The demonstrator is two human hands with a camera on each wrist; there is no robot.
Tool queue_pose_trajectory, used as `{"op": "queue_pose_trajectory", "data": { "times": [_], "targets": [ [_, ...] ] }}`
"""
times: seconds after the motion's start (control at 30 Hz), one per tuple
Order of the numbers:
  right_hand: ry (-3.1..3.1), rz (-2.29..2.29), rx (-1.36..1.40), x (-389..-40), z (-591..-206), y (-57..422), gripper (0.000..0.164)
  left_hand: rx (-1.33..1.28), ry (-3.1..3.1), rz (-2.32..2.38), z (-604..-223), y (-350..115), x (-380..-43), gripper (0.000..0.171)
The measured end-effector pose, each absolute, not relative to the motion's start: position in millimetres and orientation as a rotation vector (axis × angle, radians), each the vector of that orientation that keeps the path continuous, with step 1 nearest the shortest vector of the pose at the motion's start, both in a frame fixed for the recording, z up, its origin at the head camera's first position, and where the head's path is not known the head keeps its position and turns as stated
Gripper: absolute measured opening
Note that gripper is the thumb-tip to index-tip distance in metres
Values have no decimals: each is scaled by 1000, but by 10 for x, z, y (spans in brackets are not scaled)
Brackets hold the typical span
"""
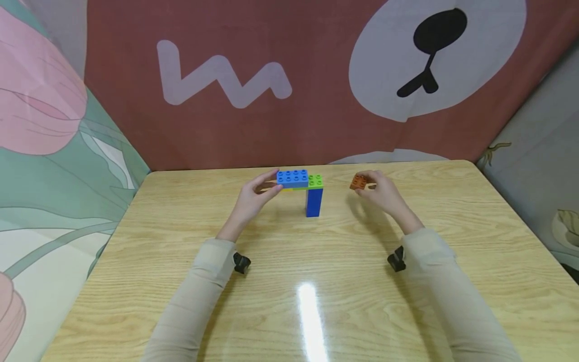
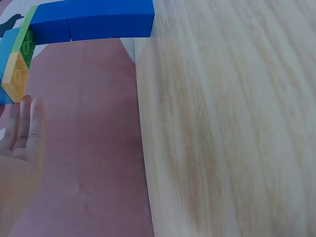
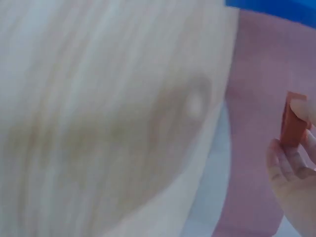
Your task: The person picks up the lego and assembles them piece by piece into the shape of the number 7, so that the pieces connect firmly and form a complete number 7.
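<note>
On the table stands a column of several dark blue bricks, topped by a green brick that juts out to the left. A lighter blue brick with two rows of studs lies on the green one, and a yellow brick shows underneath at the outer end. My left hand holds the blue brick's left end, thumb in front and fingers behind. To the right of the column, my right hand pinches a small orange-brown brick above the table, apart from the structure.
The wooden table reaches back to a reddish-brown cloth with a bear print. Dark wrist cameras sit by both sleeves. A bright light reflection lies on the table's front middle.
</note>
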State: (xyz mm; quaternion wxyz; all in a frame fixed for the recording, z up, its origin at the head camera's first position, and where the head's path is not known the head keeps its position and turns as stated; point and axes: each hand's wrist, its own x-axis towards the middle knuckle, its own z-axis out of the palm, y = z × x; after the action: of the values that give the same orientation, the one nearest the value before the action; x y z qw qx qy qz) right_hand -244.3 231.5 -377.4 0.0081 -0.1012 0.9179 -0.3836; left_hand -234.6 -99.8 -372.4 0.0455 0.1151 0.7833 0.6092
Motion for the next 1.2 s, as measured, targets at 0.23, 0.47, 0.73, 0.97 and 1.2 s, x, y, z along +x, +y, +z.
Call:
{"op": "queue_pose_trajectory", "data": {
  "times": [0.23,0.47,0.73,0.97,1.2],
  "targets": [
    [2813,-1496,-311,-2422,-3592,2064,50,345,2391,1858,-3705,-989,-2338,49],
    [2731,-1694,-430,-2375,-3454,1795,46,346,2393,1856,-3713,-985,-2352,49],
    [2706,-1625,-608,-2342,-3423,1611,44,391,2416,1851,-3705,-986,-2347,49],
    [2730,-1516,-632,-2351,-3434,1539,44,433,2436,1842,-3715,-978,-2359,49],
    [2744,-1479,-643,-2341,-3420,1512,44,445,2435,1847,-3736,-962,-2381,50]
  ]
}}
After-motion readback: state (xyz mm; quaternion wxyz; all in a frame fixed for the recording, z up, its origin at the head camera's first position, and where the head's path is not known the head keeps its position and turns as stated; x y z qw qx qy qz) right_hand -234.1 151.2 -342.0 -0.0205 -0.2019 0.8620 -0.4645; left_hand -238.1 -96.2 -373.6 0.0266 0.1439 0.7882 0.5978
